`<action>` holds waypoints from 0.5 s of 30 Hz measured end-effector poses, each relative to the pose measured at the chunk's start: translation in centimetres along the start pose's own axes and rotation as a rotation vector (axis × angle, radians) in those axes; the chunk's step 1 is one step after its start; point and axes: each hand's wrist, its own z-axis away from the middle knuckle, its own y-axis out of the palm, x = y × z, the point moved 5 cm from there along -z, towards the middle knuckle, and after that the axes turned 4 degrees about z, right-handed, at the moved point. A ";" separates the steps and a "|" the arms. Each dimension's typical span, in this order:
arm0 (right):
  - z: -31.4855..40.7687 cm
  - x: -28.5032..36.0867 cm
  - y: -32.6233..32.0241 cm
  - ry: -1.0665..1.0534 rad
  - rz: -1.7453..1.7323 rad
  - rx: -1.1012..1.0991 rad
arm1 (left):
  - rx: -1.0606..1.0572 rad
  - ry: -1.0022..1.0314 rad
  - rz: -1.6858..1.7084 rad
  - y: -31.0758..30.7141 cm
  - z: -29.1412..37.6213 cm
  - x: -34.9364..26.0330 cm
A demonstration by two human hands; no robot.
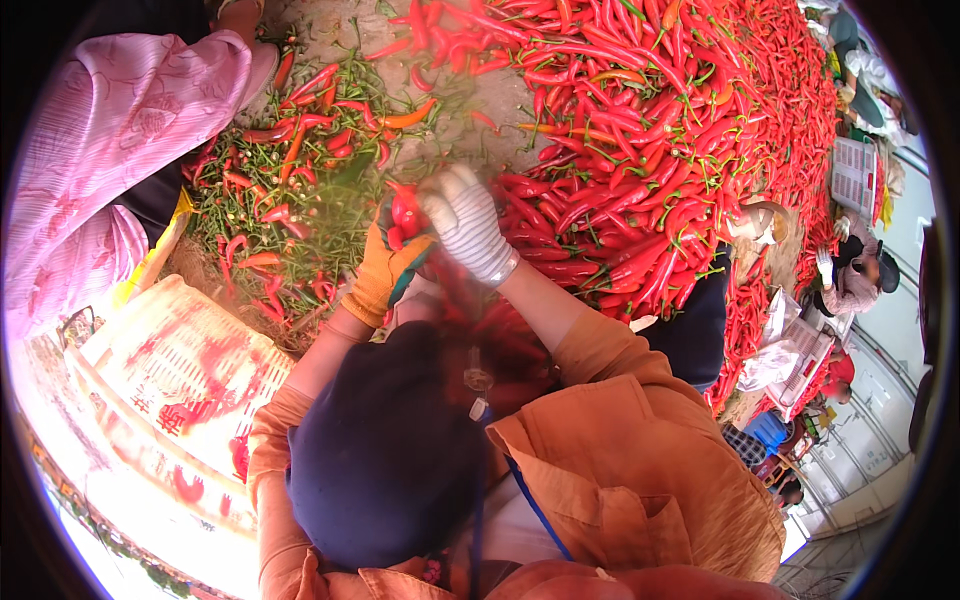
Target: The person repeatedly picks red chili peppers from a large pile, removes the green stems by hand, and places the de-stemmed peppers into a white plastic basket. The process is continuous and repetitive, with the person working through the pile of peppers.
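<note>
My left hand (388, 266), in an orange glove with a green palm, is closed around several red chili peppers (406, 213). Right beside them is my right hand (466, 223) in a white-and-grey striped knit glove, its fingers curled against the tops of the held peppers. Blur hides whether those fingers grip a pepper or a stem. Below and left of my hands spreads a heap of green pepper stems (330, 229) mixed with loose red and orange peppers. A large pile of whole red chilies (622, 172), many with green stems, rises to the right.
A person in pink patterned clothing (135, 127) sits close at the left. Near them stands a slotted plastic crate (187, 352) bearing red writing. Dark cloth (375, 465) covers my knee. Other people (855, 274) and crates (853, 169) are beyond the pile at right.
</note>
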 end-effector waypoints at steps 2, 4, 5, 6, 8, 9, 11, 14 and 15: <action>0.1 -0.2 0.4 0.286 -0.173 -0.065 | -0.054 0.004 -0.001 0.0 0.0 -0.2; -0.1 0.0 0.6 0.401 -0.256 -0.101 | -0.131 0.075 -0.052 -0.3 0.0 -0.8; -0.1 -0.2 0.8 0.503 -0.358 -0.133 | -0.151 0.103 -0.150 -0.3 0.1 -1.0; 0.1 -0.6 1.2 0.620 -0.458 -0.140 | -0.157 0.117 -0.250 -0.5 0.2 -1.1; 0.8 -1.4 2.5 0.881 -0.636 -0.107 | -0.181 0.135 -0.375 -0.9 0.4 -1.2; 1.7 -2.0 3.4 1.112 -0.949 -0.211 | -0.147 0.172 -0.456 -0.8 0.5 -1.3; 2.6 -2.8 4.2 1.285 -0.975 -0.219 | -0.099 0.275 -0.608 -0.8 0.6 -1.6; 2.0 -4.1 3.5 1.096 -0.995 -0.153 | -0.079 0.216 -0.343 -0.7 0.4 -1.3; 2.1 -4.7 2.8 1.088 -0.809 0.025 | -0.081 0.203 -0.255 -0.7 0.4 -1.5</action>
